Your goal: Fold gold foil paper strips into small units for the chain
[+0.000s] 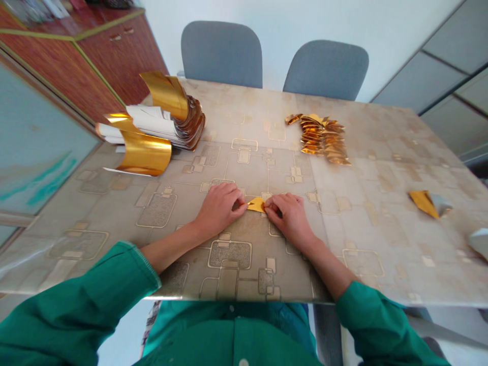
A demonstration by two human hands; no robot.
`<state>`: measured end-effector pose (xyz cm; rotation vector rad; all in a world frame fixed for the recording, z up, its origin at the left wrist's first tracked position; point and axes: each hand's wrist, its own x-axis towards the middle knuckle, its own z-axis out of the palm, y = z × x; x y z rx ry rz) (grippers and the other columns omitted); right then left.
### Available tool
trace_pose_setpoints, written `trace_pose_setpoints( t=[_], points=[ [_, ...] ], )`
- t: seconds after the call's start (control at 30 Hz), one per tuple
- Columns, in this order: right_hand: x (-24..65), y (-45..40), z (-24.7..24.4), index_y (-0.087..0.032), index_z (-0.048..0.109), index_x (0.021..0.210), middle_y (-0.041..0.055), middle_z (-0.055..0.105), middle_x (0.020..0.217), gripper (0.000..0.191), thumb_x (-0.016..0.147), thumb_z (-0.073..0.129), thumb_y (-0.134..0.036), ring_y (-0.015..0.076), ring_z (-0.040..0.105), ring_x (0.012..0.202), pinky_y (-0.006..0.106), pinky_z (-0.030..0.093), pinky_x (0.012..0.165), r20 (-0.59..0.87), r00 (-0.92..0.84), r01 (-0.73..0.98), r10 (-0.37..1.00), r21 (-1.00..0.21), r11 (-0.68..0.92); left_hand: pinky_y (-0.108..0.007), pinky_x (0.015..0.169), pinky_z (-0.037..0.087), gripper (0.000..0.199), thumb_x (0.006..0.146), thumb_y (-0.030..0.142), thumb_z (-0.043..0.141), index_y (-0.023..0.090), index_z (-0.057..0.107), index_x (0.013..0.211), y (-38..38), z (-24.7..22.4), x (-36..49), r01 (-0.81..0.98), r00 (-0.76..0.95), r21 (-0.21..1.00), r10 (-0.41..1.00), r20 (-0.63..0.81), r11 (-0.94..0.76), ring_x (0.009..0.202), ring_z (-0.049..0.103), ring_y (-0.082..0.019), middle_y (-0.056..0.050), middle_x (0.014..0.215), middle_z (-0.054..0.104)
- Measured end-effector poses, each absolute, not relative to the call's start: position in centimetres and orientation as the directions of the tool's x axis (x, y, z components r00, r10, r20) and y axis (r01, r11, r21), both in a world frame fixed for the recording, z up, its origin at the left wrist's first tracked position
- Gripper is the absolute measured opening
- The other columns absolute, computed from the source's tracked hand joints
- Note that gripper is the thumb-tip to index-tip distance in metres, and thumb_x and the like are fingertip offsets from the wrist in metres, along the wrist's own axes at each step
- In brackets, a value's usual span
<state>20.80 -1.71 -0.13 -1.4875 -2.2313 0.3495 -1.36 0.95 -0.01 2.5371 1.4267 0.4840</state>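
Observation:
A small folded piece of gold foil paper (256,205) lies on the tabletop between my two hands. My left hand (219,208) presses its fingertips against the piece from the left, and my right hand (287,218) holds it from the right. Part of the piece is hidden under my fingers. Farther back on the left stands a curling stack of gold-and-white foil sheets (148,127). A heap of small folded gold pieces (320,138) lies at the back right of my hands. A looser gold-and-silver folded piece (429,203) rests out to the right.
The patterned beige table (362,229) spreads under everything, with its near edge against my green shirt. A white scrap (479,241) lies at the right edge. Two grey chairs (221,53) stand behind the table, and a wooden cabinet (118,56) stands at back left.

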Motion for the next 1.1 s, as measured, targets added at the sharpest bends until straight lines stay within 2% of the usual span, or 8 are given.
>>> trace_pose_setpoints(
  t=[0.27, 0.37, 0.5, 0.6, 0.7, 0.9, 1.0, 1.1],
  points=[
    [20.7, -1.9, -0.2, -0.022, 0.065, 0.088, -0.0004, 0.069, 0.082, 0.008, 0.09, 0.058, -0.018, 0.018, 0.056, 0.081, 0.033, 0.028, 0.08, 0.21, -0.307, 0.839, 0.928, -0.402, 0.368, -0.032, 0.074, 0.039, 0.015, 0.09, 0.03, 0.067, 0.018, 0.06, 0.085, 1.0, 0.0, -1.7, 0.77, 0.463, 0.395, 0.865, 0.194, -0.501, 0.086, 0.055, -0.02, -0.002, 0.087, 0.062],
    [20.8, -1.9, -0.2, -0.023, 0.066, 0.089, -0.0001, 0.069, 0.085, 0.009, 0.091, 0.058, -0.02, 0.0183, 0.055, 0.084, 0.033, 0.028, 0.081, 0.21, -0.306, 0.853, 0.929, -0.372, 0.365, -0.034, 0.083, 0.041, 0.01, 0.097, 0.026, 0.059, 0.021, 0.067, 0.099, 1.0, -0.2, -1.8, 0.671, 0.609, 0.293, 0.732, 0.306, -0.681, 0.095, 0.056, -0.02, -0.004, 0.102, 0.066],
    [20.6, -2.0, -0.1, -0.023, 0.069, 0.102, 0.0034, 0.069, 0.098, 0.015, 0.097, 0.054, -0.025, 0.0207, 0.053, 0.093, 0.035, 0.028, 0.084, 0.249, -0.372, 0.87, 0.894, -0.241, 0.429, -0.036, 0.096, 0.04, 0.027, 0.103, 0.02, 0.044, 0.023, 0.065, 0.121, 1.1, -0.5, -1.8, 0.488, 0.793, 0.108, 0.492, 0.359, -0.866, 0.111, 0.055, -0.019, -0.004, 0.124, 0.066],
    [20.4, -2.1, 0.0, -0.025, 0.068, 0.115, 0.0043, 0.069, 0.109, 0.022, 0.1, 0.051, -0.028, 0.0217, 0.051, 0.099, 0.036, 0.027, 0.089, 0.278, -0.46, 0.853, 0.844, -0.126, 0.506, -0.036, 0.101, 0.039, 0.032, 0.105, 0.018, 0.039, 0.021, 0.064, 0.125, 1.2, -0.8, -1.9, 0.466, 0.816, 0.082, 0.464, 0.345, -0.881, 0.115, 0.054, -0.019, -0.002, 0.128, 0.066],
    [20.4, -2.2, 0.0, -0.028, 0.069, 0.115, 0.0038, 0.069, 0.107, 0.024, 0.101, 0.051, -0.03, 0.0221, 0.05, 0.098, 0.038, 0.026, 0.091, 0.269, -0.467, 0.863, 0.842, -0.068, 0.5, -0.039, 0.103, 0.037, 0.033, 0.105, 0.021, 0.041, 0.025, 0.064, 0.128, 1.5, -1.0, -2.1, 0.505, 0.793, 0.127, 0.516, 0.323, -0.854, 0.113, 0.055, -0.018, 0.001, 0.127, 0.068],
    [21.2, -2.0, -0.1, -0.037, 0.07, 0.118, 0.0048, 0.064, 0.109, 0.026, 0.1, 0.051, -0.038, 0.0221, 0.048, 0.097, 0.037, 0.029, 0.088, 0.207, -0.4, 0.883, 0.893, -0.173, 0.436, -0.039, 0.095, 0.041, 0.021, 0.1, 0.034, 0.054, 0.033, 0.074, 0.109, 2.0, -1.2, -2.3, 0.572, 0.697, 0.266, 0.63, 0.341, -0.776, 0.101, 0.061, -0.019, 0.006, 0.112, 0.075],
    [21.5, -1.8, -0.2, -0.038, 0.07, 0.118, 0.0051, 0.063, 0.109, 0.026, 0.099, 0.053, -0.039, 0.0227, 0.049, 0.098, 0.037, 0.03, 0.087, 0.208, -0.395, 0.878, 0.895, -0.201, 0.434, -0.044, 0.106, 0.035, 0.021, 0.101, 0.029, 0.054, 0.031, 0.073, 0.109, 1.9, -1.0, -2.3, 0.567, 0.726, 0.179, 0.591, 0.352, -0.804, 0.105, 0.059, -0.019, 0.005, 0.115, 0.074],
    [21.4, -1.9, -0.1, -0.033, 0.072, 0.114, 0.0054, 0.064, 0.106, 0.023, 0.098, 0.056, -0.036, 0.0229, 0.049, 0.097, 0.037, 0.031, 0.087, 0.264, -0.383, 0.881, 0.885, -0.186, 0.436, -0.045, 0.113, 0.028, 0.027, 0.102, 0.019, 0.049, 0.027, 0.068, 0.119, 1.6, -0.5, -2.1, 0.492, 0.814, 0.033, 0.474, 0.337, -0.87, 0.112, 0.056, -0.019, 0.002, 0.122, 0.07]
  ],
)
